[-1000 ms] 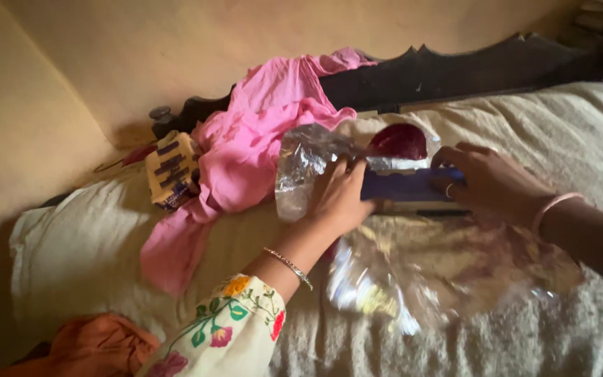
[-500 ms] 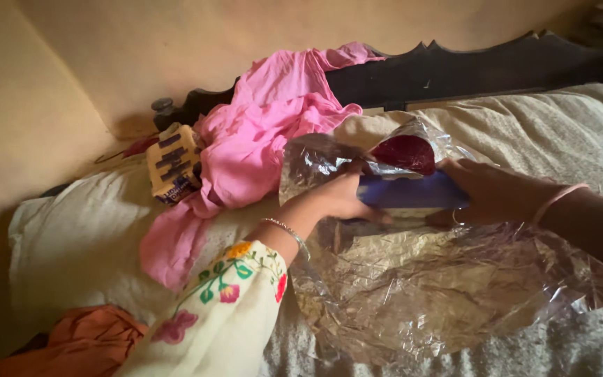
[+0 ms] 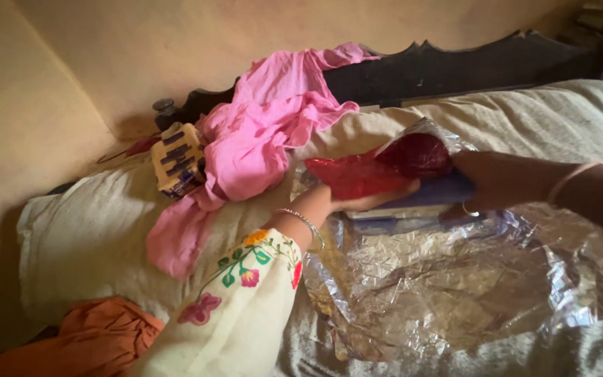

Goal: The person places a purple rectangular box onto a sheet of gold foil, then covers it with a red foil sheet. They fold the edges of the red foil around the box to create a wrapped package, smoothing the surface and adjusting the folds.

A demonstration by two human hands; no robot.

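Gripping the blue box [image 3: 435, 196] beside the pink cloth [image 3: 259, 139], left hand [image 3: 357, 199] and right hand [image 3: 500, 183] have red wrap [image 3: 378, 171] laid over it, the clear sheet [image 3: 455, 279] still spread unfolded below.

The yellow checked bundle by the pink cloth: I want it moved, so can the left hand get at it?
Probably yes. The yellow checked bundle lies uncovered beside the pink cloth, but the left hand is under red fabric.
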